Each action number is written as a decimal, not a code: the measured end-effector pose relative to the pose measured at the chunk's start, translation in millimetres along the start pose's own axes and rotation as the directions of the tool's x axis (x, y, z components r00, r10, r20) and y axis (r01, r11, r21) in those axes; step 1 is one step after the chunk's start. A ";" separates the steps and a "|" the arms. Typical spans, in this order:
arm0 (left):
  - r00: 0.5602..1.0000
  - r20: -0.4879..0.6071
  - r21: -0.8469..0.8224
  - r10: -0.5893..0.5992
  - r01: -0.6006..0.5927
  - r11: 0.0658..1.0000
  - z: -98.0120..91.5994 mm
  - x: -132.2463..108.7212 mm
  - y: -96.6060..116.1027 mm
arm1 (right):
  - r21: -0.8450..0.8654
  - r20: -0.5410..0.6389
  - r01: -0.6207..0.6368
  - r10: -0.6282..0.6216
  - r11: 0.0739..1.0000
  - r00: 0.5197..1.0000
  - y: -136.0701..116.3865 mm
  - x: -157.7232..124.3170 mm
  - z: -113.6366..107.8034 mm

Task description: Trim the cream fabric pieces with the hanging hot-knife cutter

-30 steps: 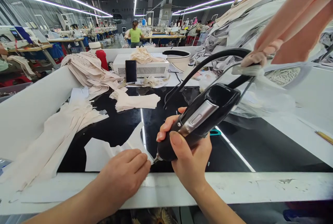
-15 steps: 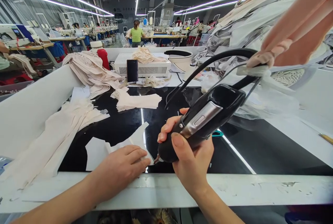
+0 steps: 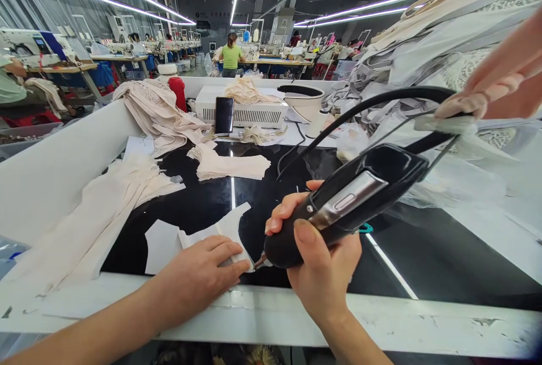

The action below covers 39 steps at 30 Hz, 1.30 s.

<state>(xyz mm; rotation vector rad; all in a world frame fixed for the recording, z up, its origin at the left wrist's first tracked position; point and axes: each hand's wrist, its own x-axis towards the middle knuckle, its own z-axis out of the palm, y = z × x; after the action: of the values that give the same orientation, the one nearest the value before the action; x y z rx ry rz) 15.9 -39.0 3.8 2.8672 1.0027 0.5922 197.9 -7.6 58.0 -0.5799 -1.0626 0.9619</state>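
Note:
My right hand [image 3: 322, 257] is wrapped round a black corded handheld tool [image 3: 351, 201] with a silver panel and a thin coppery tip. The tool slants up to the right, and its tip meets the right corner of a white fabric piece [image 3: 226, 229]. On that piece my left hand [image 3: 207, 263] lies flat, fingers stretched out beside the tip. Below the fabric's left end is a flat white sheet [image 3: 163, 246]. The black cable [image 3: 381, 95] loops from the tool's rear, where a pale strip of material is tied round it.
Behind the hands, cream fabric pieces [image 3: 232, 166] lie stacked on the glossy black tabletop [image 3: 444, 252]. More cream fabric [image 3: 93, 218] is at left. A white vented box [image 3: 207, 102], phone [image 3: 224, 115] and red bottle [image 3: 178, 94] stand behind. Fabric heaps rise at right; people sit farther off.
The view has shifted slightly, so most things appear farther right. The tool's rear has swung a bit right and down, while its tip stays at the fabric's corner beside my left hand.

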 end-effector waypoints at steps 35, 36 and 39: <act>0.992 -0.054 0.072 -0.113 0.117 0.991 8.3 -6.8 17.7 | -0.063 -0.018 -0.007 0.006 0.998 1.000 13.2 13.4 10.8; 0.993 -0.051 0.091 -0.107 0.111 0.990 8.5 -8.3 22.5 | -0.064 -0.012 -0.010 0.009 0.998 1.000 11.4 11.7 9.6; 0.996 -0.057 0.130 -0.074 0.080 0.988 5.0 -10.5 33.1 | -0.054 0.003 -0.011 0.011 0.998 1.000 6.4 6.5 5.8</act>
<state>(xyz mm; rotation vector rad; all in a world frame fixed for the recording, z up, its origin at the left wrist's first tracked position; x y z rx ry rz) 29.8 -71.1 1.2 2.9231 1.1982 0.6199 191.3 1.0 58.2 -0.6296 -1.0921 0.9457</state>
